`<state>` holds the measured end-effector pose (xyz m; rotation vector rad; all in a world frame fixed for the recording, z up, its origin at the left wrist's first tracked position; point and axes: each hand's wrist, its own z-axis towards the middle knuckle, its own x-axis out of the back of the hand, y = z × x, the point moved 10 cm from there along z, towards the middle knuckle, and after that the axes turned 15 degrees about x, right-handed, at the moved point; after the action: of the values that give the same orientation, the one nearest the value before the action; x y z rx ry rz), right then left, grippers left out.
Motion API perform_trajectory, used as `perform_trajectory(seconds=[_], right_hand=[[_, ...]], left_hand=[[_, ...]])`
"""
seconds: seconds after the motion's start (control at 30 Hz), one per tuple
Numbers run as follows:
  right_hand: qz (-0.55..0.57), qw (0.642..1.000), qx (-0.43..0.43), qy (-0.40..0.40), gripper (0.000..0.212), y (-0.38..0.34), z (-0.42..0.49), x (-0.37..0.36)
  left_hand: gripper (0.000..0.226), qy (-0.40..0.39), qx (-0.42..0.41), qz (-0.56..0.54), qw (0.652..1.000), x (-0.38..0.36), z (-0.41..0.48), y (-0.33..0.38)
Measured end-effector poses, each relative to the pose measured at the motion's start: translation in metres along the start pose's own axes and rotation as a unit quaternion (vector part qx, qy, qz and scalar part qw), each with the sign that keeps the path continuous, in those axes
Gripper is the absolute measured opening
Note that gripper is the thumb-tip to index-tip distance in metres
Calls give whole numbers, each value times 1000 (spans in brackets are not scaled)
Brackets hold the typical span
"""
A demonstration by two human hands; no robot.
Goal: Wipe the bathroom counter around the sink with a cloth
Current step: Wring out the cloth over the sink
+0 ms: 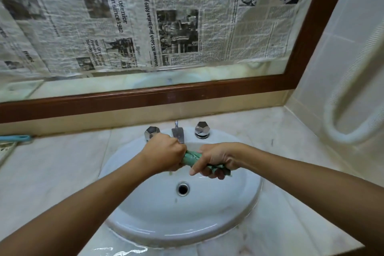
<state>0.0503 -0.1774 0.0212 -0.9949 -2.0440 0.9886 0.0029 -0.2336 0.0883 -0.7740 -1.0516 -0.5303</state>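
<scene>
A green cloth (192, 158) is twisted into a tight roll above the white oval sink (145, 220). My left hand (164, 151) grips its left end and my right hand (216, 160) grips its right end, both fists closed; most of the cloth is hidden inside them. The pale marble counter (62, 168) surrounds the basin. The drain (183, 188) lies just below my hands.
A chrome spout (178, 134) stands behind my hands, with a knob (152, 132) to its left and a knob (202, 129) to its right. A wood-framed mirror (145, 97) covered in newspaper backs the counter. A blue-handled item (16, 138) lies far left. Tiled wall (342, 68) closes the right side.
</scene>
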Motion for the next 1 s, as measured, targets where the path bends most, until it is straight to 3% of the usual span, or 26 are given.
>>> perform_trajectory(seconds=[0.07, 0.1, 0.17, 0.2, 0.27, 0.33, 0.4, 0.47, 0.57, 0.67, 0.77, 0.83, 0.9, 1.0], right_hand=[[-133, 988, 49, 61, 24, -11, 9, 20], [-241, 963, 77, 97, 18, -19, 11, 31], [-469, 861, 118, 158, 2, -41, 10, 42], [-538, 813, 136, 177, 8, -48, 10, 42], [-608, 749, 183, 188, 19, -55, 13, 36], [-638, 708, 234, 193, 24, -60, 17, 30], [-664, 661, 280, 207, 27, -63, 20, 25], [-663, 652, 302, 213, 35, -63, 23, 22], [-646, 640, 353, 222, 43, -66, 23, 17], [-644, 592, 417, 246, 37, -86, 10, 11], [-651, 538, 458, 277, 27, -99, -2, 7], [-644, 536, 464, 287, 27, -101, -3, 8], [-643, 563, 430, 291, 33, -99, 1, 13], [-653, 612, 346, 283, 38, -97, 1, 16]], left_hand=[[22, -51, 48, 6, 998, -2, 8, 1], [21, -105, 96, -20, 990, -11, 10, -1], [22, -211, 198, -111, 951, -36, 6, -7], [22, -255, 243, -176, 919, -46, 2, -8], [13, -321, 320, -350, 820, -68, -11, -4], [19, -377, 383, -504, 677, -81, -29, 9], [32, -431, 415, -587, 545, -88, -48, 27], [42, -489, 404, -641, 432, -88, -62, 48], [47, -522, 364, -707, 309, -80, -70, 68], [41, -505, 347, -754, 239, -69, -70, 69], [40, -490, 345, -767, 231, -62, -69, 66], [41, -478, 365, -749, 279, -62, -68, 58], [41, -462, 390, -707, 367, -63, -66, 43], [35, -415, 395, -601, 557, -59, -56, 10]])
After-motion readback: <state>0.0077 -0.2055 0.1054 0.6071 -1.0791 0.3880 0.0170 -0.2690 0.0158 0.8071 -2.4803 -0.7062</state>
